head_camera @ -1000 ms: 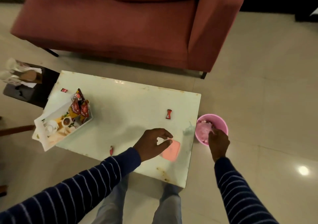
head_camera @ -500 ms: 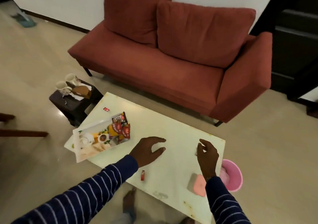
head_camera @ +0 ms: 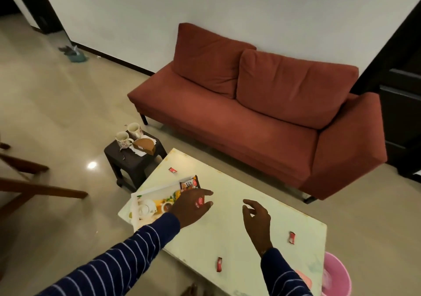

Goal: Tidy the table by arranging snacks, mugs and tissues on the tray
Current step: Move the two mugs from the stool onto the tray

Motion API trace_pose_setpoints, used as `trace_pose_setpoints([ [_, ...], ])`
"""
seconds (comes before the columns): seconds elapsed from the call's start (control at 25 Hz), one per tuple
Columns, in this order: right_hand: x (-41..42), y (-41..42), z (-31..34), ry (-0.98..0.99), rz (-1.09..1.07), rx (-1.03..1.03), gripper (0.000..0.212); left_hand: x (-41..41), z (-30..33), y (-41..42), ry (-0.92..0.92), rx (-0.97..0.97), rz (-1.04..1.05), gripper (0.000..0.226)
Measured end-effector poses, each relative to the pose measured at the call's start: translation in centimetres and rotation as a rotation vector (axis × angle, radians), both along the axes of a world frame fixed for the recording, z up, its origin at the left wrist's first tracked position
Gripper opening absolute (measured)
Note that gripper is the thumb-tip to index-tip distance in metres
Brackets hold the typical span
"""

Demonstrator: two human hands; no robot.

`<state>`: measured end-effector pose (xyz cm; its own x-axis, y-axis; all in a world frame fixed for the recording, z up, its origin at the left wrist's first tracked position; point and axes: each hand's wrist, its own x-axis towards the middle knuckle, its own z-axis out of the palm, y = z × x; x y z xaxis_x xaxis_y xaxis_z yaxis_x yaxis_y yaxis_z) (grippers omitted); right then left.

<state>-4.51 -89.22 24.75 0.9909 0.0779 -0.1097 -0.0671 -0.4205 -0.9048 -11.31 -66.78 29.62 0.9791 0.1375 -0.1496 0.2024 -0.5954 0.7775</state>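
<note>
A white tray with a printed tea-set picture lies at the left end of the pale table. Snack packets stand at its right end. My left hand hovers over those packets with fingers spread; a red packet shows between thumb and forefinger, and I cannot tell if they touch it. My right hand hangs above the table's middle, fingers loosely apart and holding nothing. Small red sachets lie at the far left, the right and the near edge. Two mugs and a brown tissue holder sit on a dark stool.
A red sofa stands behind the table. A pink bin is on the floor at the table's right end, with a pink cloth on the table corner beside it. Wooden furniture legs reach in from the left.
My left hand has moved left from the table's middle onto the tray's snack end. My right hand has come up from the pink bin to the table's middle. The view has tilted upward.
</note>
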Motion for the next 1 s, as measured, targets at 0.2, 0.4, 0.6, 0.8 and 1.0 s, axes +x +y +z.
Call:
trace_pose_setpoints([
  [0.2,2.4,3.1,0.2,-0.015,0.092,0.043,0.018,-0.9,0.5,1.7,0.059,0.008,0.103,0.034],
  [0.4,3.5,7.6,-0.2,-0.023,0.185,0.029,0.018,-2.2,1.3,6.3,0.112,0.161,0.112,0.038],
  [0.6,5.5,14.1,0.5,-0.008,0.31,0.001,0.016,-1.2,1.7,12.6,0.082,0.228,0.191,0.041],
  [0.8,8.0,23.6,0.6,-0.04,0.4,-0.034,0.019,0.6,0.0,22.0,0.104,0.322,0.192,0.041],
  [1.0,11.1,36.4,-2.2,-0.046,0.432,-0.102,0.019,3.0,-3.6,37.3,0.149,0.328,0.191,0.044],
])
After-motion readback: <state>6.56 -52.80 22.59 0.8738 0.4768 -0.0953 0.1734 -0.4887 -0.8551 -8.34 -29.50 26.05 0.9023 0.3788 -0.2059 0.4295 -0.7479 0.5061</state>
